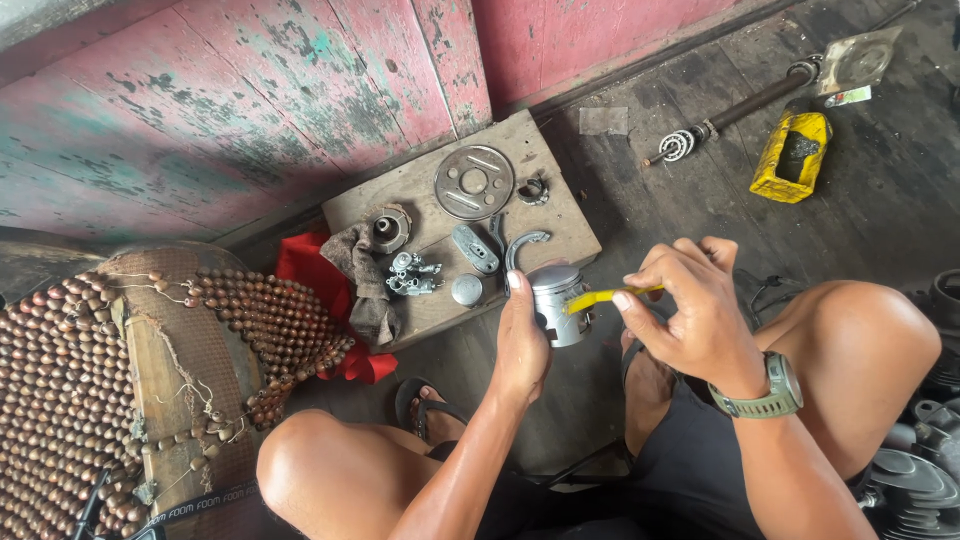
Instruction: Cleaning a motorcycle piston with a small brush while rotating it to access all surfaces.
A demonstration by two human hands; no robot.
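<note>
Bare knees frame the bottom of the view, and just above them the silver metal piston [557,305] is gripped in the left hand [523,345], fingers wrapped round its side. A yellow-handled brush [600,297] is pinched in the right hand [690,315] and laid against the piston's crown. Cleaning looks under way, not finished; how much grime is left cannot be judged. Beyond the piston, on the wooden board [560,190], one round perforated plate [474,182], one small carburettor [412,274], one curved brake shoe [524,243] and one greasy rag [365,275] are counted.
</note>
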